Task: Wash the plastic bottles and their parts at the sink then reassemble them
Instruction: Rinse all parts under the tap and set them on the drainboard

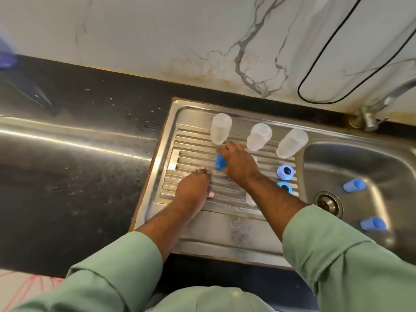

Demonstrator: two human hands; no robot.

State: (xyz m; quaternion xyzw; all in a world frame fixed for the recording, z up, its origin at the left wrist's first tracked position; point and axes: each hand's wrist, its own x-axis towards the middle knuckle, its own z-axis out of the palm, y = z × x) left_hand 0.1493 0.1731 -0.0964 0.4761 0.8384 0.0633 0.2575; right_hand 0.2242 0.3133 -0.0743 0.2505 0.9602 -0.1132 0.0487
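Note:
Three clear plastic bottles stand upside down along the back of the steel drainboard (193, 221): left bottle (221, 128), middle bottle (258, 136), right bottle (292, 143). My right hand (238, 164) grips a blue cap (219, 162) on the ribbed drainboard, just in front of the left and middle bottles. My left hand (195, 188) rests on the ribs to its left, fingers loosely bent and holding nothing. Two blue rings (285, 172) (284, 187) lie by the basin edge. A clear part (251, 199) shows under my right forearm.
Two blue caps (353, 185) (373, 224) lie in the sink basin (360, 158) near the drain (328, 202). A tap (369, 115) stands at the back right, with a black cable (315, 64) on the marble wall. Wet black counter (90, 104) stretches left.

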